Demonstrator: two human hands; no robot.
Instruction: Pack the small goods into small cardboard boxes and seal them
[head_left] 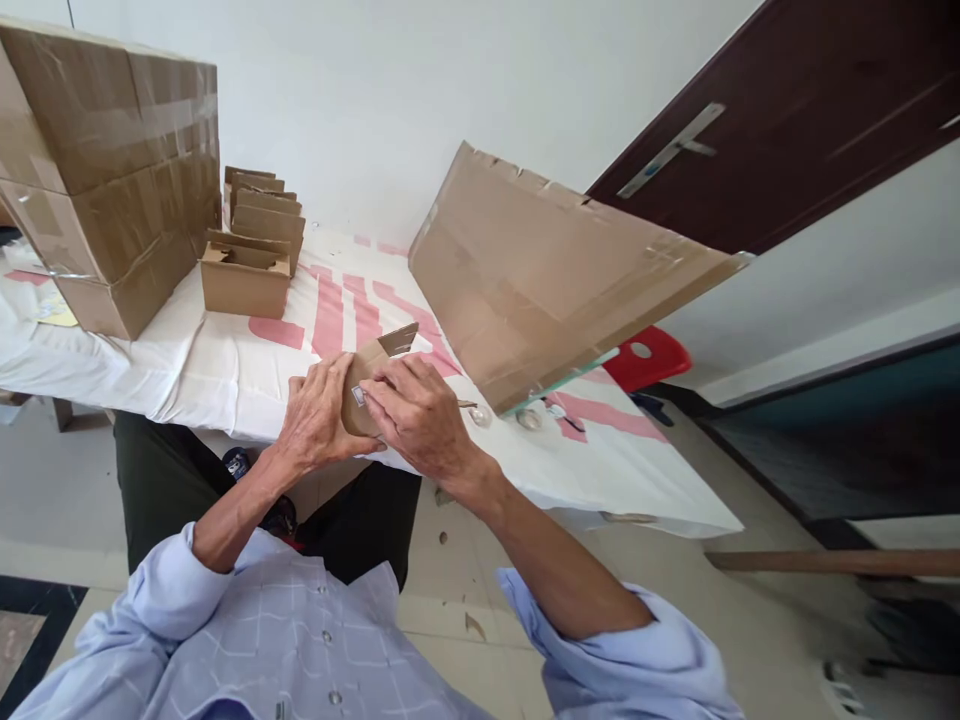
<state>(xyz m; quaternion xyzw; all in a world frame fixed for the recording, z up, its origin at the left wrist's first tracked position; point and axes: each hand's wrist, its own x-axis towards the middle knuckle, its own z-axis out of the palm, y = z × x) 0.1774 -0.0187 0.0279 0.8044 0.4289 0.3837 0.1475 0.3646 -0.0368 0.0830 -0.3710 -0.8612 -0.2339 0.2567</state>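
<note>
Both hands grip a small brown cardboard box (375,362) at the near edge of the table (210,370). My left hand (319,415) wraps round its left side, fingers curled on the cardboard. My right hand (416,410) is closed on its right side, fingers pressed against the front where a small white label shows. One flap of the box sticks up at the top right. A thin stick-like object pokes out past the right hand; I cannot make out what it is.
Large taped cartons (112,160) are stacked at the far left. A row of several small folded boxes (251,250) stands beside them. A big flat cardboard sheet (547,270) leans at the right over a red stool (645,355). A dark door (787,110) is behind.
</note>
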